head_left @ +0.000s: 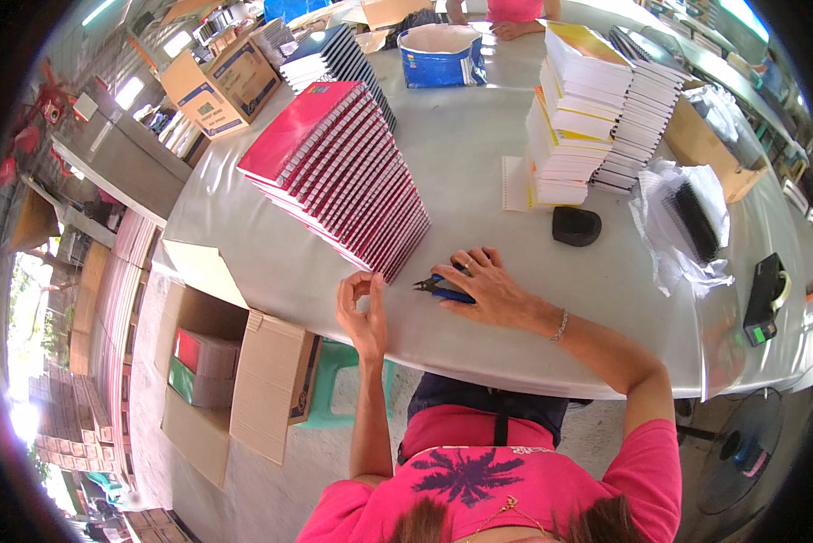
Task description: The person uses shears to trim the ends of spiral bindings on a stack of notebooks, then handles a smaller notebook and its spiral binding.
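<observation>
The left hand [363, 312] was raised at the near edge of the counter [461, 181], its fingers curled in toward the thumb, right beside the lower near corner of a stack of red notebooks [334, 172]. Whether anything thin sat between its fingertips could not be told. The right hand [495, 291] lay palm down on the counter, its fingers closed over the blue handles of a pair of pliers [450, 294]. The pliers' dark tips pointed left, toward the foot of the stack, and stood apart from it. A ring [467, 264] showed on that hand and a bracelet [560, 325] on its wrist.

The red notebooks stood in a tall pile left of centre, spiral edges facing right. Behind them rose dark notebooks [334, 59], with a carton [221, 90] to their left and a blue bin [443, 63] to their right. Right of centre stood white books [574, 118], a black block [576, 226] just in front. Farther right lay a crumpled wrapper [651, 217] with black coils [692, 222] on it, then a black device [765, 299]. Across the counter, another person's hand [512, 29] rested. An open box [271, 380] stood lower left, next to a green stool [334, 389].
</observation>
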Tool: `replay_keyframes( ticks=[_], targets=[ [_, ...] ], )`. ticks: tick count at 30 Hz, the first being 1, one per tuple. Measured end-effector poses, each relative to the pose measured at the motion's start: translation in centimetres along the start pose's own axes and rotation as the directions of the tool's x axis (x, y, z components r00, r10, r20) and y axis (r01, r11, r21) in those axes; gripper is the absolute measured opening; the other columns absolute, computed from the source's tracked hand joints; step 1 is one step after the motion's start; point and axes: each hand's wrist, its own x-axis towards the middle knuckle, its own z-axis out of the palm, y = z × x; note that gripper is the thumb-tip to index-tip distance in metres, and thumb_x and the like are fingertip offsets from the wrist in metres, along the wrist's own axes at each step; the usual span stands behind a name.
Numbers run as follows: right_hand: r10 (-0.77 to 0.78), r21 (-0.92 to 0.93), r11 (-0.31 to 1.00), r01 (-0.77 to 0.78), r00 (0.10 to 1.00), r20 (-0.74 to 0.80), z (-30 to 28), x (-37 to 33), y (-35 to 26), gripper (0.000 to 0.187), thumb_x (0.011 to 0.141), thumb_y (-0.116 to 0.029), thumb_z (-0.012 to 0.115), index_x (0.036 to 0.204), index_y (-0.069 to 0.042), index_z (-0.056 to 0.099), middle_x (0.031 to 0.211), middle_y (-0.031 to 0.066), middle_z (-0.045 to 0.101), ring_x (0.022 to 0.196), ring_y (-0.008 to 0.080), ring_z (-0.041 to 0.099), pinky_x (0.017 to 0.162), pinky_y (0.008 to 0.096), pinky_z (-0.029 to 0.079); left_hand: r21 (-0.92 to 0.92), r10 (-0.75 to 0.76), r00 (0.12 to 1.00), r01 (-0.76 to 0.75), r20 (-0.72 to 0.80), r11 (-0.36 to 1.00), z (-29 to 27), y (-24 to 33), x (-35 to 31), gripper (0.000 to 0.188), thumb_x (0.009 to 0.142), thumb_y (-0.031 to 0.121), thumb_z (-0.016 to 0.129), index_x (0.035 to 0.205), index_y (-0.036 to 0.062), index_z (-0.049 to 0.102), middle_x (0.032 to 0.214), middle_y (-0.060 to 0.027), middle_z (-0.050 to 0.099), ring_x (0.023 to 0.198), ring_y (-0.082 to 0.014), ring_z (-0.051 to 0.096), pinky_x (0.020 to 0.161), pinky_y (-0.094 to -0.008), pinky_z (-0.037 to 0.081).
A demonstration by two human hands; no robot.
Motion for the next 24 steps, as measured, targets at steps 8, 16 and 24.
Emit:
replay_keyframes(
  ticks=[8, 16, 24],
  targets=[
    [0.093, 0.134, 0.987, -0.086, 0.995, -0.041, -0.7, -0.7, -0.2, 0.06, 0.084, -0.036, 0.072, 0.135, -0.012, 0.05, 0.127, 0.0179, 0.047, 0.123, 0.0377, 0.041, 0.106, 0.0509, 0.033, 0.026, 0.005, 1.0, -0.005, 0.007, 1.0, 0.1, -0.4, 0.2, 0.015, 0.09, 0.011, 0.071, 0.091, -0.0013, 0.064, 0.087, -0.0068, 0.063, 0.075, -0.0158, 0.063, 0.075, -0.0295, 0.05],
    [0.142, 0.029, 0.99, -0.14, 0.985, -0.101, -1.2, 0.1, -1.4, 0.051, 0.084, -0.034, 0.072, 0.125, -0.009, 0.056, 0.122, 0.0179, 0.05, 0.113, 0.0382, 0.047, 0.096, 0.0524, 0.038, -0.321, -0.134, 0.989, 0.149, 0.07, 0.935, -0.7, -2.4, 0.3, 0.02, 0.093, 0.012, 0.068, 0.11, 0.0045, 0.058, 0.097, 0.0001, 0.056, 0.09, -0.0088, 0.051, 0.081, -0.0246, 0.041],
    [0.274, 0.062, 0.962, -0.267, 0.934, -0.229, 0.0, 1.4, -5.3, 0.049, 0.089, -0.035, 0.067, 0.127, -0.008, 0.052, 0.116, 0.0166, 0.056, 0.107, 0.0356, 0.053, 0.091, 0.0519, 0.039, -0.236, -0.148, 0.976, 0.184, 0.162, 0.954, -0.9, -2.4, 0.6, 0.03, 0.094, 0.012, 0.067, 0.119, 0.003, 0.052, 0.109, -0.0068, 0.057, 0.101, -0.0143, 0.055, 0.088, -0.0282, 0.046]
  ],
)
